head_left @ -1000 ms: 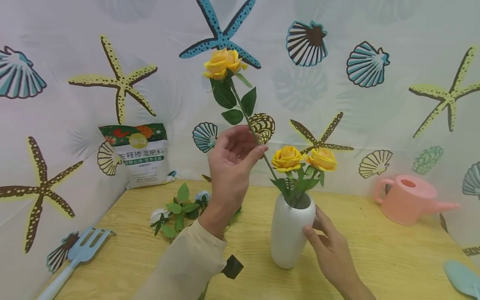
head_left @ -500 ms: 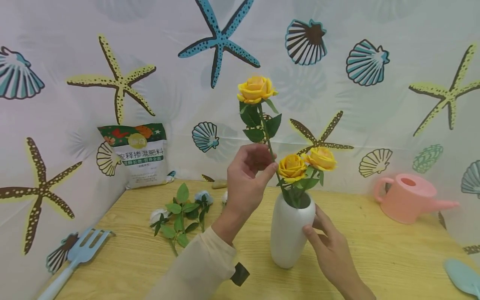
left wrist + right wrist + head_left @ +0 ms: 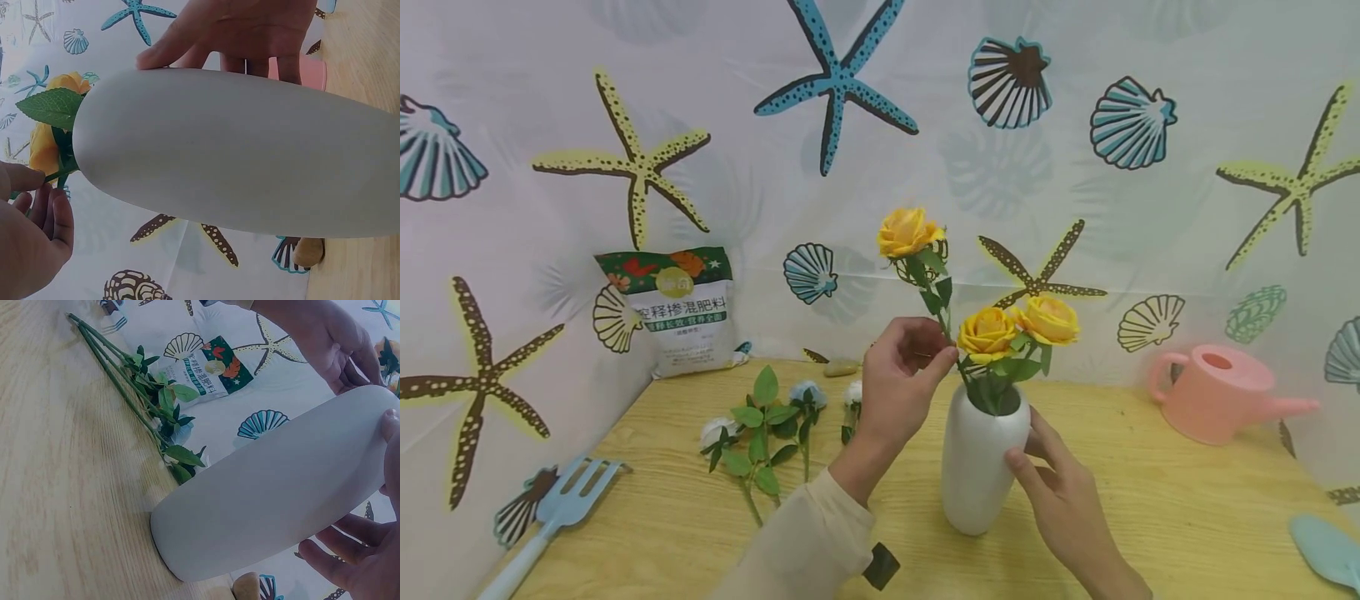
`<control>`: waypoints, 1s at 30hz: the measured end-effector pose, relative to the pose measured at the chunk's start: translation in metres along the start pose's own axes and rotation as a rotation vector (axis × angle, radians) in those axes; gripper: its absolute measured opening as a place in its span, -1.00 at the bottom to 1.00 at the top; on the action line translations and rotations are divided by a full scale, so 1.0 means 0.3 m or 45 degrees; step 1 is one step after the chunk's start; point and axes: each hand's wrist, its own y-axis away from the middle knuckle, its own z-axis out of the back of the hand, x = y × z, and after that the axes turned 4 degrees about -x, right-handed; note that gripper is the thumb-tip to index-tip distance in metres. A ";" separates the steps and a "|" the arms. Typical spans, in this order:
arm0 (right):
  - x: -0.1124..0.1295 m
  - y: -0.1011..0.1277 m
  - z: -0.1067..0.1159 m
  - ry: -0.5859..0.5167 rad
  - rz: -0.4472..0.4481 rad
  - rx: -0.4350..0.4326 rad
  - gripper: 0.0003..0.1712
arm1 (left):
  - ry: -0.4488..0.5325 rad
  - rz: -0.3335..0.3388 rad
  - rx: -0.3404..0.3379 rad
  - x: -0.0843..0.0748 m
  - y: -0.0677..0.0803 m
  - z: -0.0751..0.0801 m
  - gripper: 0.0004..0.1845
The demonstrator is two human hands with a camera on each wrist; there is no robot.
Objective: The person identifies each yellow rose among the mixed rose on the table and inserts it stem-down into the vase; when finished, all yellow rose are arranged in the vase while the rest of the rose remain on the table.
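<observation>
A white vase (image 3: pixel 973 467) stands on the wooden table, with two yellow roses (image 3: pixel 987 335) in its mouth. My left hand (image 3: pixel 891 396) pinches the stem of another yellow rose (image 3: pixel 906 233) between thumb and fingers, just above the rim. That bloom leans left above the hand. In the left wrist view the green stem (image 3: pixel 60 172) runs from the fingertips to the vase mouth; its lower end is hidden. My right hand (image 3: pixel 1063 492) grips the vase's right side, thumb in front. The right wrist view shows this hand (image 3: pixel 362 556) with its fingers spread along the vase wall.
Green-leaved white and blue flowers (image 3: pixel 766 425) lie left of the vase. A light-blue garden fork (image 3: pixel 576 496) lies far left, a fertilizer bag (image 3: pixel 688 333) stands behind. At the right are a pink watering can (image 3: pixel 1213 400) and a teal tool (image 3: pixel 1326 546). A stone (image 3: pixel 841 367) lies at the back.
My left hand has moved right and down, bringing the rose lower, its stem now at the vase mouth. The bloom has tilted left again in the last half second. The right hand stays on the vase.
</observation>
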 end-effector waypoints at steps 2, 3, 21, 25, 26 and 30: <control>0.001 0.000 0.001 0.008 -0.009 0.003 -0.37 | -0.006 0.061 0.026 0.007 0.007 0.001 -0.77; 0.001 0.001 0.002 0.010 -0.010 0.005 -0.37 | -0.009 0.090 0.042 0.010 0.010 0.002 -0.77; 0.006 -0.001 0.004 0.006 -0.010 0.013 -0.38 | 0.185 0.224 0.051 0.017 -0.021 0.006 -0.75; 0.010 -0.001 0.002 -0.005 -0.022 0.028 -0.38 | 0.194 0.242 0.095 0.036 -0.020 0.001 -0.79; 0.010 -0.001 0.001 -0.009 -0.025 0.032 -0.38 | 0.196 0.248 0.108 0.041 -0.019 0.002 -0.80; 0.004 -0.001 0.002 -0.007 -0.029 0.040 -0.36 | 0.188 0.259 0.169 0.065 -0.021 0.006 -0.80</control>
